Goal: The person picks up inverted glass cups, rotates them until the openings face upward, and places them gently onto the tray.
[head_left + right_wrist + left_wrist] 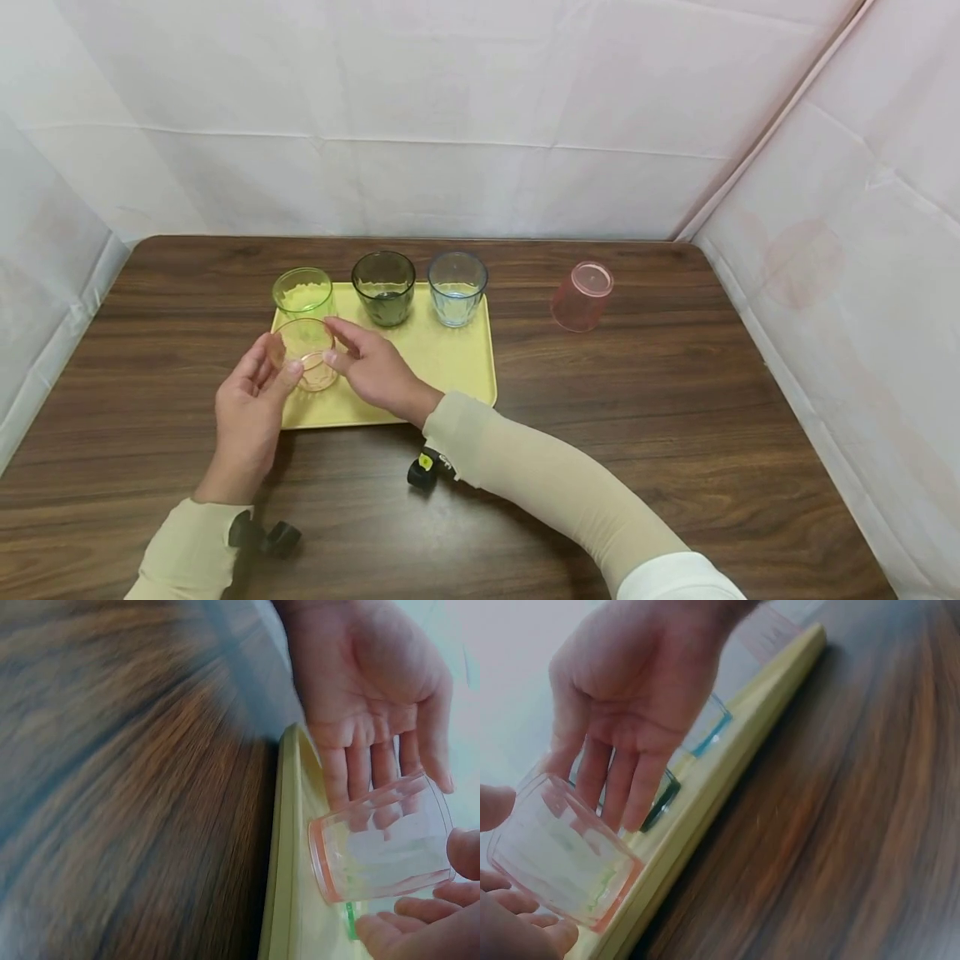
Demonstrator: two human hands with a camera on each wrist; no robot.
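A transparent orange-tinted cup (317, 375) is upright over the left part of the yellow tray (442, 375), held between both hands. My left hand (251, 396) grips its left side, thumb near the rim and fingers around the outside. On the other side my right hand (378, 367) holds it, with the thumb at the rim and fingers along the wall. In the right wrist view the base of the cup (322, 859) shows a deeper orange. Just behind it, a green cup (303, 283) stands on the tray, partly hidden by the held cup.
Along the tray's back stand a dark grey-green cup (385, 292) and a light blue cup (457, 292), both mouth up. Off the tray to the right, a pink cup (582, 297) stands upside down on the wooden table (637, 417). White cloth walls (450, 100) enclose the table.
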